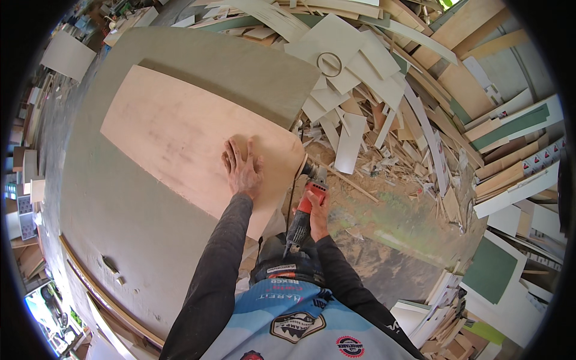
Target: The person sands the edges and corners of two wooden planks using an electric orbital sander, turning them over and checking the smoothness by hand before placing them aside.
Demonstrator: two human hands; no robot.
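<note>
My left hand [244,171] lies flat with spread fingers on a pale plywood panel [174,123] with rounded corners and faint dark smudges. My right hand [320,217] is wrapped round a red and black angle grinder [300,227] in front of my body. The grinder's head sits against the rounded right-hand edge of the panel, and its disc is partly hidden there. A dark cord or strip runs down beside the tool. Under the panel is a broad grey-green work surface [114,210].
A high heap of wood and white board offcuts [360,114] fills the floor beyond the panel's right end. More boards [504,186] lean at the far right. Small brush-like pieces [110,264] lie on the surface at left, and a wooden strip [108,294] follows its near-left edge.
</note>
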